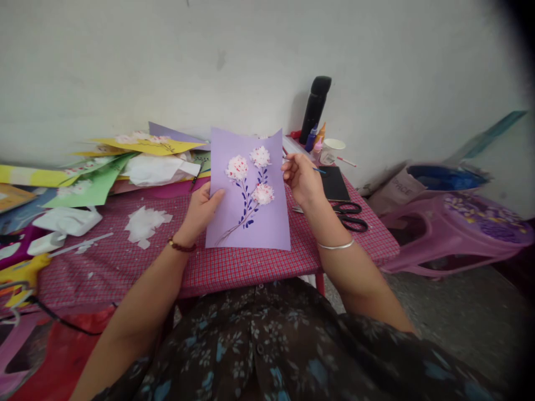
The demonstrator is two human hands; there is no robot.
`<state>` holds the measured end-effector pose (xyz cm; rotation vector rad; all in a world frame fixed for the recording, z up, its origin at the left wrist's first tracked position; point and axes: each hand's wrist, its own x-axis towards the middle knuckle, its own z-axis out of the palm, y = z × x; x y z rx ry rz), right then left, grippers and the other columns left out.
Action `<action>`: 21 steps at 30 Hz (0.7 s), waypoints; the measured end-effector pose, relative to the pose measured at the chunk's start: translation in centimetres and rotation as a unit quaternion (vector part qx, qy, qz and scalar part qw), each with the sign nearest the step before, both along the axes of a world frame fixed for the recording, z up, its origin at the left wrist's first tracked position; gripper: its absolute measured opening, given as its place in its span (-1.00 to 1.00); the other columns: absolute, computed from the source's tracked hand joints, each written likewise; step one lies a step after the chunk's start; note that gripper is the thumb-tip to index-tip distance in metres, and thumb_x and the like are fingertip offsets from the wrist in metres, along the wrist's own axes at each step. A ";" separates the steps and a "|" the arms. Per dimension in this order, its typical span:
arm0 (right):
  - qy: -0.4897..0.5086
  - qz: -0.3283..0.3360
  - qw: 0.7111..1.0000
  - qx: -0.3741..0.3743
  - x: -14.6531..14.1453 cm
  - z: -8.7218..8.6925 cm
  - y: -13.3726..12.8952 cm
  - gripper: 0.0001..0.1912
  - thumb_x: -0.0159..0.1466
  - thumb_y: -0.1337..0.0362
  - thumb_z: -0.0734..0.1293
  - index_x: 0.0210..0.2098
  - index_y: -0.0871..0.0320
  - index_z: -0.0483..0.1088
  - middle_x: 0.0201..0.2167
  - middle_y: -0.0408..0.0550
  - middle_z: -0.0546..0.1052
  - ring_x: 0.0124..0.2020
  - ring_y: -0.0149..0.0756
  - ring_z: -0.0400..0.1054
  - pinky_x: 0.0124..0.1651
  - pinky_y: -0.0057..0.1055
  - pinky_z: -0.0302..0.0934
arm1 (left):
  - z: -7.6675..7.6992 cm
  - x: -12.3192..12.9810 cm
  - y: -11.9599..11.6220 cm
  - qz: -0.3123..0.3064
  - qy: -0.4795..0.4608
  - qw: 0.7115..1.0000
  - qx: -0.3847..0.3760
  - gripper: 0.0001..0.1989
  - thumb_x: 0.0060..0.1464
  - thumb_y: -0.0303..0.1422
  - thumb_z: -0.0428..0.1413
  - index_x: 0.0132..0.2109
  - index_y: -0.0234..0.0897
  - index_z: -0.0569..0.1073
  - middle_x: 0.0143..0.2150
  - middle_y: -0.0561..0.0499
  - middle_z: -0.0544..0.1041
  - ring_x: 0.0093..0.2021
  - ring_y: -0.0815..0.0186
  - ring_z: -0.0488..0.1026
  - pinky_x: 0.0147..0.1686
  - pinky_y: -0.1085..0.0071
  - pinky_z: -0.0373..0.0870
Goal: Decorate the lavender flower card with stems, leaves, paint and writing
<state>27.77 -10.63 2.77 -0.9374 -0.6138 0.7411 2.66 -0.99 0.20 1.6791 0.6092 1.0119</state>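
Note:
A purple sheet of paper [221, 156] is tilted up above the table, bearing three white tissue flowers [237, 170] flecked with red, thin drawn stems and dark blue leaf dabs. My left hand [204, 203] grips its left edge, thumb on the front. At the upper right edge is my right hand [304, 175], its fingers closed around a thin paintbrush [319, 170] with a blue end; whether it also touches the sheet, I cannot tell. Black-handled scissors [353, 216] and a black flat pad [334, 184] lie beyond the right wrist.
On the checked tablecloth [246, 270] are white tissue scraps [146, 224], a yellow glue gun [25, 273] and a stack of flower cards [96, 181]. Paint bottles [317, 146], a cup [334, 145] and a tall black bottle [316, 108] stand by the wall. A pink stool [451, 239] is right.

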 end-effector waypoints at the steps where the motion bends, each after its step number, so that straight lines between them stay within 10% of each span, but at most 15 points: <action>1: -0.015 -0.003 1.000 0.003 0.0 -0.1 0.0 -0.70 0.38 -0.02 0.33 -0.30 0.07 0.39 -0.54 -0.23 0.50 -0.61 -0.51 0.28 -0.50 -0.49 0.15 | 0.0 0.0 0.0 -0.003 0.002 1.000 0.003 -0.64 0.13 -0.12 0.32 -0.01 -0.22 0.58 -0.14 -0.06 0.70 -0.25 0.22 0.63 -0.27 0.32 0.63; 21: -0.190 0.010 0.981 0.026 -0.3 -1.0 0.1 -0.63 0.37 -0.13 0.31 -0.28 0.05 0.40 -0.50 -0.18 0.49 -0.53 -0.43 0.30 -0.42 -0.39 0.20 | -0.3 -0.1 0.1 0.016 0.104 0.988 0.110 -0.74 0.20 -0.19 0.17 -0.07 -0.25 0.56 -0.18 -0.09 0.62 -0.26 0.20 0.51 -0.40 0.35 0.45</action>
